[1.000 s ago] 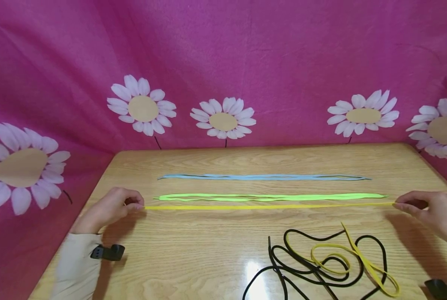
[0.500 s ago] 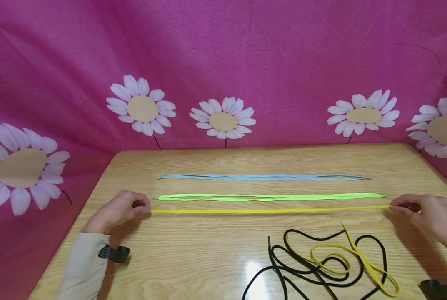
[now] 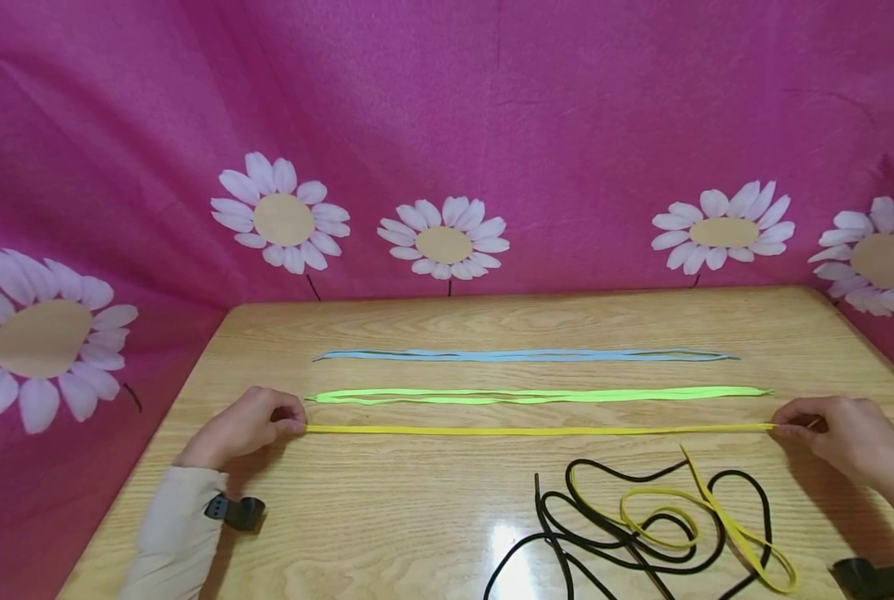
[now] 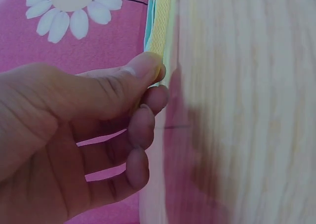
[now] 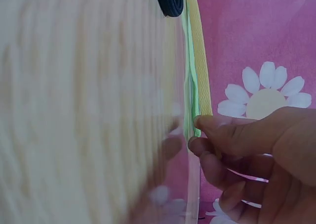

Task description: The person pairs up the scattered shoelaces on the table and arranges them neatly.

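Note:
A yellow shoelace [image 3: 536,431] is stretched straight from side to side in the head view. Its left end is pinched between thumb and forefinger of my left hand [image 3: 255,423]; the left wrist view shows the flat woven lace [image 4: 162,26] leaving the fingertips. My right hand [image 3: 840,433] pinches the other end, and the lace [image 5: 200,51] runs up from it in the right wrist view. Just behind lies a folded lime-green shoelace [image 3: 536,396], roughly parallel. Farther back, a folded light blue shoelace [image 3: 521,356] lies in line with them.
Nearer the front right, a black round lace [image 3: 604,546] lies in loose loops, tangled with another yellow lace [image 3: 739,533]. The wooden table [image 3: 357,517] meets a pink cloth [image 3: 566,125] with printed daisies at its back and sides.
Both hands have come toward the front of the table and slightly closer together, bringing the taut yellow shoelace away from the lime-green one. The other laces stay put.

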Demonstrator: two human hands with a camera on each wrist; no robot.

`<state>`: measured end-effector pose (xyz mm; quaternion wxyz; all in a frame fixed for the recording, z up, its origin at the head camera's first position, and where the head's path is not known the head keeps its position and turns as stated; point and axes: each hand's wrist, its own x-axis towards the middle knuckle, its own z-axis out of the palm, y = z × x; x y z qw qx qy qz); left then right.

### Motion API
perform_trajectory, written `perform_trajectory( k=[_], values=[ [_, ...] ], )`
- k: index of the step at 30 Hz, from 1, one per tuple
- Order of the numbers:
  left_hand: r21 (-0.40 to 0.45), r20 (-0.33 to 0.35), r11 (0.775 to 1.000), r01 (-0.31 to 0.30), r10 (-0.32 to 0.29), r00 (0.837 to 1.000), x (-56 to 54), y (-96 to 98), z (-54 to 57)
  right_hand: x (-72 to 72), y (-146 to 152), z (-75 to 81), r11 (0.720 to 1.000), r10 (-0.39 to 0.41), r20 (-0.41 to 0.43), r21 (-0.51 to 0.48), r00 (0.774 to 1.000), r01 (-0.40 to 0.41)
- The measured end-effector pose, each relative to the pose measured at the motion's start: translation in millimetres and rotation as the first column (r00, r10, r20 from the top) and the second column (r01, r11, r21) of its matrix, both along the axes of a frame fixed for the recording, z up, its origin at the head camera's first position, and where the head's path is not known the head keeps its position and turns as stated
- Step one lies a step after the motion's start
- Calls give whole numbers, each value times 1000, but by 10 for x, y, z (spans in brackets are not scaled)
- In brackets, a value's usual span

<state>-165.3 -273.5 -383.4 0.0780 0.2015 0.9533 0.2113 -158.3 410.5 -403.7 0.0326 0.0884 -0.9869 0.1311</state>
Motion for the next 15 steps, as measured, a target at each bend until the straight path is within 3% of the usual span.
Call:
perform_trajectory(
  k=[9,15],
  values=[
    [-6,45,998,-57,57,997,-11,57,-51,-20,-7,-6,999,15,-5,47,1000,-15],
    [-14,28,997,-82,82,996,-30,81,-78,-14,-31,1,998,15,16,63,1000,-16]
  ],
)
